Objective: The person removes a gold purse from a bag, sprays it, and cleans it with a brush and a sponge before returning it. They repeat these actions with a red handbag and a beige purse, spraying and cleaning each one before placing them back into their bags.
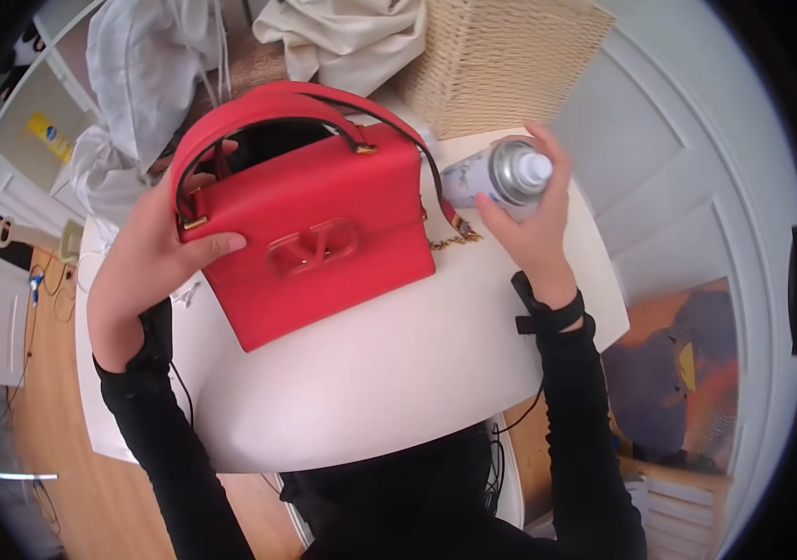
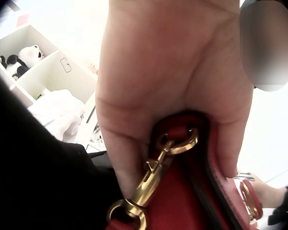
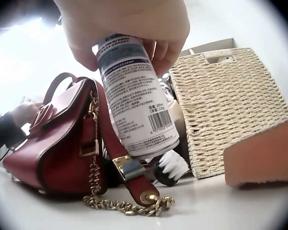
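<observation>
A red handbag [image 1: 342, 289] with a V-shaped emblem leans back, tilted, over the white table [image 1: 352, 401]. My left hand [image 1: 146, 257] grips it by its left side, thumb on the front flap. The left wrist view shows a gold clasp [image 2: 146, 187] under that palm. In my right hand [image 1: 545, 233] is a white spray can [image 1: 473, 177], held between thumb and fingers near its top. The right wrist view shows its printed label and barcode. Below the can, the bag's strap end [image 3: 139, 184] and gold chain [image 3: 125, 207] lie on the table.
Behind the can stands a woven basket [image 3: 225, 105]. A white-bristled brush [image 3: 174, 165] lies near the can's base. An orange-brown block-like thing [image 3: 261, 158] juts in at the right. White cloth bags [image 1: 146, 84] and a cream cloth [image 1: 347, 37] are heaped behind the handbag.
</observation>
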`<state>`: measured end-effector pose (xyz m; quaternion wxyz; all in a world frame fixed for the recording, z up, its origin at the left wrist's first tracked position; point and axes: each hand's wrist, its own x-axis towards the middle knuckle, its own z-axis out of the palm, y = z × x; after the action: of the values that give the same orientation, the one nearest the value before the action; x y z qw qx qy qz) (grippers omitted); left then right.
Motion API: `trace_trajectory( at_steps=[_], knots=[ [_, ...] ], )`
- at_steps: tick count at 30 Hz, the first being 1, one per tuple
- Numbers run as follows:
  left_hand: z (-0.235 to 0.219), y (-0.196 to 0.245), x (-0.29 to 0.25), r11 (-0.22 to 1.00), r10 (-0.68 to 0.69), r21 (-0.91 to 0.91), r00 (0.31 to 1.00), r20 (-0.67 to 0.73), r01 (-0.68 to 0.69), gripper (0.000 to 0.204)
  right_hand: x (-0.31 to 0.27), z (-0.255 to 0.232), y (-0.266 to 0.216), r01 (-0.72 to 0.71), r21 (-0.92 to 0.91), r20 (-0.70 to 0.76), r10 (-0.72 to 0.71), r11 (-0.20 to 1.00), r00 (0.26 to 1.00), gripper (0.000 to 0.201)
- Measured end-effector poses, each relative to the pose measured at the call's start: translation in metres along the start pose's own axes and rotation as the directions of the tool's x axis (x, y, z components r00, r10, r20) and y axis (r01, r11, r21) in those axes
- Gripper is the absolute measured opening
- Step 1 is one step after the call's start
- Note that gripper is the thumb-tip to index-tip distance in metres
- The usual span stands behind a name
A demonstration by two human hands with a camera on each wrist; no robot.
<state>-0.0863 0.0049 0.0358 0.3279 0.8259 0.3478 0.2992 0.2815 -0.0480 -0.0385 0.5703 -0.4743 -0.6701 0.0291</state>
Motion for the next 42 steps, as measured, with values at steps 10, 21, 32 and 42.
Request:
trace_trajectory(
  at_steps=[10,21,32,42],
  knots=[
    [-0.017,-0.015,0.007,0.989,-0.148,-0.005,0.987,-0.068,0.148,0.073,-0.011,0.010,-0.020,0.396,0.315,-0.111,-0.381,0.862,0.918,0.086],
    [-0.016,-0.008,0.008,0.986,-0.163,0.018,0.985,-0.062,0.164,0.072,-0.027,0.014,-0.042,0.194,0.376,-0.121,-0.160,0.906,0.980,0.072],
    [-0.017,-0.008,0.009,0.979,-0.196,0.057,0.980,-0.036,0.197,0.074,-0.019,0.021,-0.067,-0.183,0.708,0.107,0.153,0.682,0.982,0.090],
    [-0.017,-0.013,0.008,0.981,-0.187,0.048,0.982,-0.033,0.188,0.076,-0.012,0.002,-0.056,-0.451,0.816,0.422,0.162,0.361,0.892,0.077]
  ],
)
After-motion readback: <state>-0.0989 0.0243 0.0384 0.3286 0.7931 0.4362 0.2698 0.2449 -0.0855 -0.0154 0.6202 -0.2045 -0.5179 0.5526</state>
